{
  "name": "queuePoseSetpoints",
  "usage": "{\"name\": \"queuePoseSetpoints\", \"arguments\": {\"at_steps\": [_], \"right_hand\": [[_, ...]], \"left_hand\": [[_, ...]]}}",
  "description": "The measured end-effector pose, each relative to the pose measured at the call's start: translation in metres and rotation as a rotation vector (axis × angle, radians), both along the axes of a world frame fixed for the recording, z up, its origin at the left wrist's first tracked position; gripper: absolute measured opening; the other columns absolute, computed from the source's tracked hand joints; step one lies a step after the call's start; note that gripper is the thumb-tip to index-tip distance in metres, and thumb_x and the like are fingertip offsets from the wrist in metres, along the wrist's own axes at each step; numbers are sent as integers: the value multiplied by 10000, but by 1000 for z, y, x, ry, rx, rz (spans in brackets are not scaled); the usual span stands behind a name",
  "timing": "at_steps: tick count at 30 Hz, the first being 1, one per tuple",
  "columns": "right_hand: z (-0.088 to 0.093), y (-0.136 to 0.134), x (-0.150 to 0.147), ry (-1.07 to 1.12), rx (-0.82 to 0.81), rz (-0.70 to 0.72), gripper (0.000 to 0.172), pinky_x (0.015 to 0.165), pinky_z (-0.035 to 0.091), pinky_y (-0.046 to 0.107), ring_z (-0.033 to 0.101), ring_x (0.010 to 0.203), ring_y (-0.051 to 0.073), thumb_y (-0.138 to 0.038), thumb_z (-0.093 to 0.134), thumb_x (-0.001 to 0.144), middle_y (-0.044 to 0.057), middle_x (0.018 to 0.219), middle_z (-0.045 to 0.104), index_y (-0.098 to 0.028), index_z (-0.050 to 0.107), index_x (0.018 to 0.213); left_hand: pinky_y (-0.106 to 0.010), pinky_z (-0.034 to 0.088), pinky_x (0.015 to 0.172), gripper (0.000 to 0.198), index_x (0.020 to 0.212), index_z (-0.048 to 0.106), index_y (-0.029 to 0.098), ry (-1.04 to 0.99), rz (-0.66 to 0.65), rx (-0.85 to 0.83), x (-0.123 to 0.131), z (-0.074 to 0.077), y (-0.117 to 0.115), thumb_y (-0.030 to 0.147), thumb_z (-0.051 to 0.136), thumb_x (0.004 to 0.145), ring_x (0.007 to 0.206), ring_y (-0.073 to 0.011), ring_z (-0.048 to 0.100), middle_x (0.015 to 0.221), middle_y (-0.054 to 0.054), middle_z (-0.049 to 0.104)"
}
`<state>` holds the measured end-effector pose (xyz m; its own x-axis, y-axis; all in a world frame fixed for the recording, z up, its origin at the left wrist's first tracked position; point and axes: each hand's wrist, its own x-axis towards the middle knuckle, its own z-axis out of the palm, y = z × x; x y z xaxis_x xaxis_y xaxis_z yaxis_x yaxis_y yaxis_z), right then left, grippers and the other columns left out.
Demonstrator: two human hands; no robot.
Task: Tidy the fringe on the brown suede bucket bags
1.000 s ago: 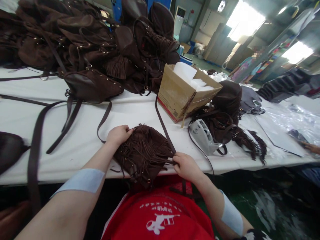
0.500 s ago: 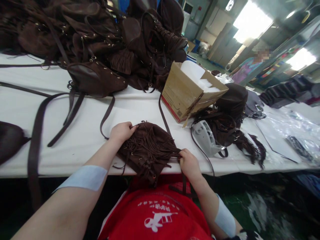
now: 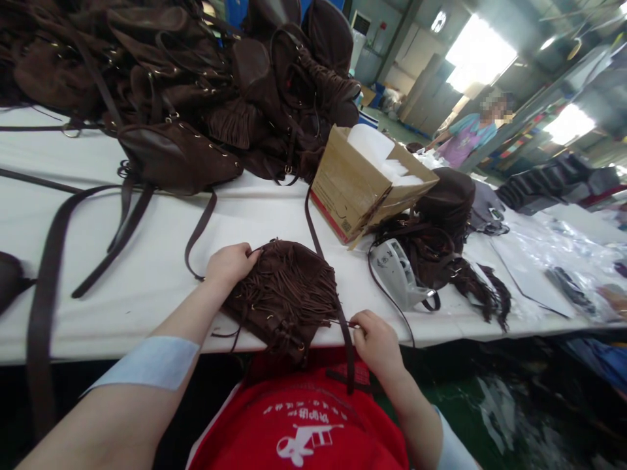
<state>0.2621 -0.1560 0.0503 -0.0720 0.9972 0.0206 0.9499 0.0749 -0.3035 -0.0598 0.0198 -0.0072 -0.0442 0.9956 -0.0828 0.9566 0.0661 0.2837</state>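
Note:
A dark brown fringed bag [image 3: 289, 284] lies at the table's front edge, right before my body. My left hand [image 3: 230, 263] grips its upper left edge, fingers closed on the material. Off the bag's right side, my right hand [image 3: 376, 339] pinches the end of a thin fringe strand [image 3: 339, 322] that is pulled out taut. The other fringes lie across the bag's face. A brown strap [image 3: 344, 333] runs down along the bag's right side and hangs over the table edge.
Brown bags [image 3: 181, 153] are heaped at the back left, with straps trailing over the white table [image 3: 147, 287]. A cardboard box [image 3: 350, 183] of white paper stands behind the bag. To its right are a grey tape dispenser [image 3: 394, 271] and more bags. A person [image 3: 465, 137] stands farther back.
My right hand has moved slightly right and down, away from the bag. It held a bunch of fringes before; now only a thin strand stretches to it. My left hand keeps its grip.

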Motion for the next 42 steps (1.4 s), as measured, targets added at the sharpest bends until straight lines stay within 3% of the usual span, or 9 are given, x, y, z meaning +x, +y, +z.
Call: {"name": "queuePoseSetpoints", "arguments": {"at_steps": [4, 11, 17, 21, 27, 32, 34, 37, 42], "right_hand": [[-3, 5, -2, 500, 91, 119, 205, 812, 433, 351, 571, 856, 213, -80, 455, 683, 42, 744, 628, -214, 609, 685], [-1, -9, -12, 1493, -480, 118, 112, 1009, 366, 478, 640, 823, 243, -313, 600, 704, 15, 606, 586, -204, 576, 698], [-10, -18, -5, 1675, -759, 57, 501, 682, 495, 321, 627, 824, 209, -571, 594, 747, 109, 956, 644, -177, 615, 1056], [-19, -17, -5, 1746, -868, 177, 642, 403, 365, 157, 610, 786, 163, -640, 525, 799, 133, 1167, 600, -229, 512, 1292], [-16, -30, 11, 1773, -1005, 405, 839, 309, 273, 148, 438, 359, 24, -758, 391, 809, 130, 1114, 652, -290, 198, 1479], [-6, -26, 24, 1525, -749, 296, 635, 446, 431, 190, 598, 553, 94, -622, 436, 878, 103, 1028, 648, -208, 441, 1359], [-3, -11, 14, 1219, -478, 259, 501, 680, 518, 266, 633, 850, 159, -492, 539, 874, 102, 1105, 622, -206, 525, 1284], [-5, 18, -19, 662, -71, 287, 520, 1041, 380, 416, 439, 1233, 244, -323, 682, 771, 100, 1328, 501, -226, 549, 1265], [-20, 51, -77, 49, -9, 277, 350, 969, 419, 421, 469, 1128, 271, -213, 603, 780, 122, 1204, 533, -172, 587, 1128]], "left_hand": [[-349, 475, 690, 507, 930, 708, 242, 5, -4, -19, 0, 0, 1, 606, 368, 837, 873, -300, 659, 922, -118, 729], [-368, 475, 693, 528, 916, 709, 236, 18, -2, -14, 1, 1, 2, 613, 347, 840, 869, -314, 655, 916, -130, 728], [-368, 475, 696, 542, 925, 704, 238, 49, 12, -48, 3, 2, 3, 631, 341, 836, 889, -321, 653, 934, -134, 728], [-361, 475, 694, 554, 924, 700, 239, 72, -6, -66, 2, 0, 6, 643, 332, 834, 900, -317, 650, 936, -132, 727], [-380, 471, 684, 576, 912, 698, 236, 85, -11, -68, 2, -2, 7, 653, 308, 836, 891, -335, 647, 924, -144, 723], [-392, 472, 698, 578, 939, 700, 238, 100, 0, -78, 5, 0, 6, 652, 311, 832, 905, -341, 642, 954, -152, 720], [-391, 473, 707, 581, 939, 701, 234, 99, -2, -85, 6, 1, 5, 650, 310, 833, 910, -340, 643, 959, -156, 720], [-378, 472, 714, 581, 934, 702, 231, 105, 0, -82, 6, 3, 4, 642, 304, 836, 909, -329, 647, 951, -154, 722], [-356, 468, 703, 596, 912, 687, 234, 110, 2, -78, 5, 4, 2, 663, 282, 836, 890, -306, 658, 935, -140, 727]]}}
